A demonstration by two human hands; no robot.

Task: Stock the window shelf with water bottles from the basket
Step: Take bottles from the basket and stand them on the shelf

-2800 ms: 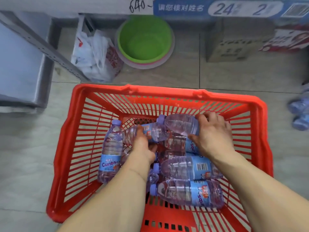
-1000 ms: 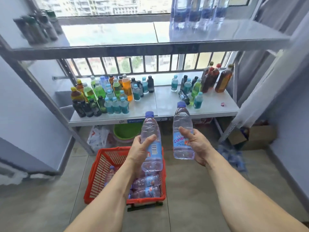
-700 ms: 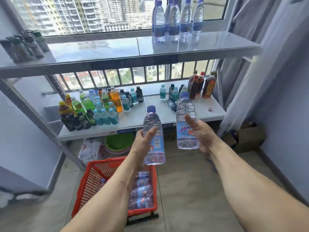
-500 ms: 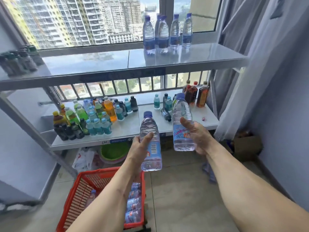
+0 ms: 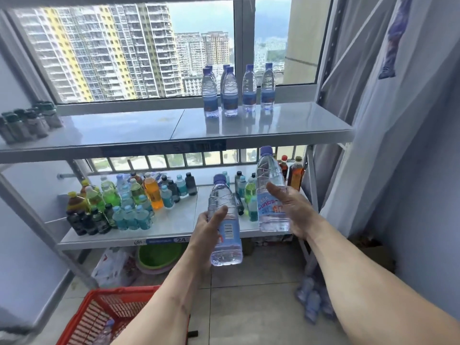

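Since half a second ago, your view has tilted upward: the window shelf (image 5: 286, 120) now sits near the middle of the head view, and your two raised arms have come closer to it.

Your left hand (image 5: 207, 226) grasps a clear water bottle (image 5: 225, 235) round its middle, thumb across the front, blue cap up, barcode label facing you. It hangs in the air below the window shelf, in front of the lower shelf (image 5: 179, 220).

Your right hand (image 5: 290, 204) grasps a second water bottle (image 5: 271, 195) from its right side, fingers curled behind it and thumb at the front. This bottle is upright and higher than the first, its blue cap just beneath the window shelf's front edge.

On the window shelf, toward its right half and against the window, stands a small group of water bottles (image 5: 232, 93) with blue caps and blue labels. At the shelf's far left end stands a cluster of dark-capped bottles (image 5: 27, 123), blurred.

Below the window shelf, the lower shelf carries many coloured drink bottles (image 5: 119, 200), mostly on its left half, with a few more behind your hands.

Far beneath the window shelf, on the tiled floor at lower left, is the red basket (image 5: 97, 317), partly hidden by your left forearm. At least one bottle lies in it.
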